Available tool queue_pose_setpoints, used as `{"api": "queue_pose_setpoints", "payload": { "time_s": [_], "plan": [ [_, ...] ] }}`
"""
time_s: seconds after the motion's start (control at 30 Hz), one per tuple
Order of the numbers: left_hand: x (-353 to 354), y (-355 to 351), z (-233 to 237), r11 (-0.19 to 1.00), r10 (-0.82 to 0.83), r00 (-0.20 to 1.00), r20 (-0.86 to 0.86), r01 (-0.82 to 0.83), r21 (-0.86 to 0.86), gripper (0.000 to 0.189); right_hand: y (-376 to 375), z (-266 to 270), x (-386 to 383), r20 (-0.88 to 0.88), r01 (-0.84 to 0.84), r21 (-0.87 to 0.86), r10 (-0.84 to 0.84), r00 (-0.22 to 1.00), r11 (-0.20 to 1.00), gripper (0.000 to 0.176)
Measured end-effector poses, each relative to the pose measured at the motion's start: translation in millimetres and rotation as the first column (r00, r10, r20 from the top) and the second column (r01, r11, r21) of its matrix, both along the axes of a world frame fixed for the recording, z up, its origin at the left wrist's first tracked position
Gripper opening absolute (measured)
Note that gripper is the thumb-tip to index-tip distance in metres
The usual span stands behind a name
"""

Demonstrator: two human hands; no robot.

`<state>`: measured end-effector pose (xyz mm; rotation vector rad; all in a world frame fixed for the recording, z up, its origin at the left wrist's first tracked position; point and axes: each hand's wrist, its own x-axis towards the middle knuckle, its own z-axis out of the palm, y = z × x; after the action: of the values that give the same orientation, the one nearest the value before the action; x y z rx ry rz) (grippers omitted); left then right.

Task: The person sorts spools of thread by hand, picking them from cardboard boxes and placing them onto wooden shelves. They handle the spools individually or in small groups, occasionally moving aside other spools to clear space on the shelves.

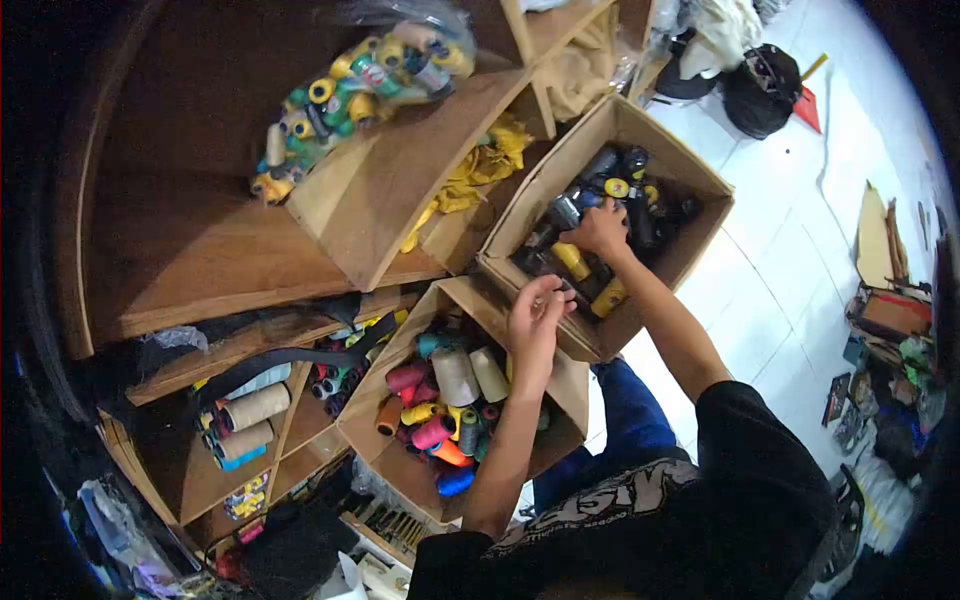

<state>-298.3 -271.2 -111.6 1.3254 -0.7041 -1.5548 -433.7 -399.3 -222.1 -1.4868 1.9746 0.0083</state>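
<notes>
My right hand (602,232) is down inside a cardboard box (690,262) of mostly dark thread spools. Its thumb and fingers close around a dark grey-blue thread spool (566,211), though its fingertips are partly hidden. Yellow-labelled spools (571,261) lie just below that hand. My left hand (538,312) is at the near left edge of the same box, fingers curled toward the thumb. Whatever it may hold is too small and dark to make out. Below my left wrist stands a second cardboard box (560,385) with colourful thread spools and large cream cones (457,377).
A wooden shelf unit (190,270) fills the left side. On it lie a clear bag of spools (365,80), yellow cloth (465,180) and beige cones (257,407). A black bag (760,90) sits on the white tiled floor (770,270); assorted clutter (890,370) lines the right.
</notes>
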Motion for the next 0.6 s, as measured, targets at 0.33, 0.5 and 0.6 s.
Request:
{"api": "queue_pose_setpoints", "payload": {
  "time_s": [0.33, 0.5, 0.6],
  "plan": [
    [-23, -17, -59, 0.951, -0.096, 0.97, -0.225, 0.156, 0.265, 0.044, 50, 1, -39, 0.286, 0.139, -0.078, -0.112, 0.952, 0.987, 0.071],
    [-18, -34, -67, 0.985, -0.075, 0.981, -0.178, 0.1, 0.139, 0.059, 60, 51, -33, 0.327, -0.337, -0.006, 0.32, 0.889, 0.941, 0.084],
    [8, -41, -94, 0.949, 0.014, 0.941, -0.339, 0.094, 0.3, 0.064, 74, 81, -26, 0.576, -0.302, -0.248, 0.391, 0.718, 0.92, 0.103]
  ]
}}
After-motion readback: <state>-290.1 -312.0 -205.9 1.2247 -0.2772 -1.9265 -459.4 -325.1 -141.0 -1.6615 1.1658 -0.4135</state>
